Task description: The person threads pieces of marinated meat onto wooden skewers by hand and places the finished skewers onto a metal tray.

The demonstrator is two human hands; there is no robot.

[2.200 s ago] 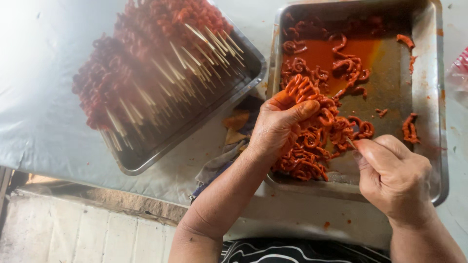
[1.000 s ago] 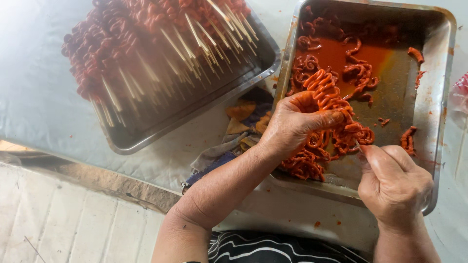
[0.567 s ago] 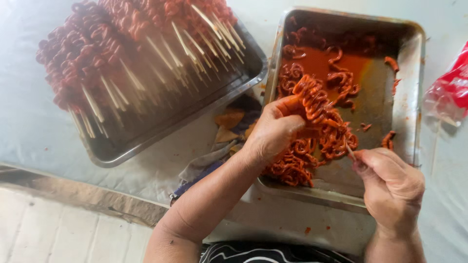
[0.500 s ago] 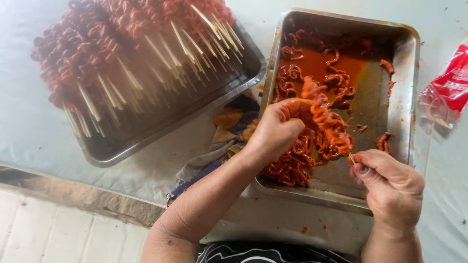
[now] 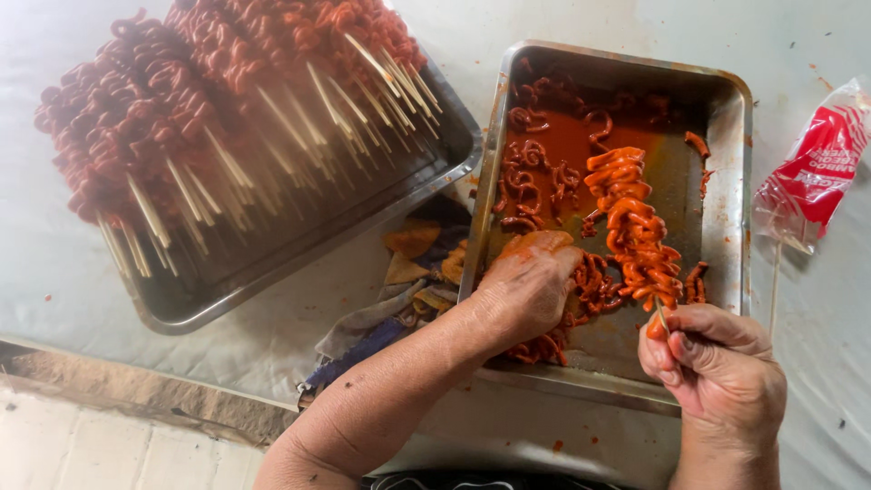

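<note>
A metal tray [image 5: 726,181] on the right holds orange-red sauce and loose curled strips of marinated meat [image 5: 535,172]. My right hand [image 5: 717,372] grips the bare end of a thin wooden skewer loaded with folded orange meat [image 5: 635,227], which points away from me over the tray. My left hand [image 5: 526,281], smeared with sauce, rests knuckles up on the loose meat at the tray's near left side, fingers curled down into it. Whether it holds a piece is hidden.
A second metal tray [image 5: 181,308] at the left is piled with finished meat skewers [image 5: 209,118], sticks pointing right. A stained cloth [image 5: 399,290] lies between the trays. A red and clear plastic packet [image 5: 812,172] lies at the right on the pale table covering.
My left hand has let go of the meat on the skewer and dropped to the loose strips near the tray's front left. The loaded skewer now shows fully in my right hand.
</note>
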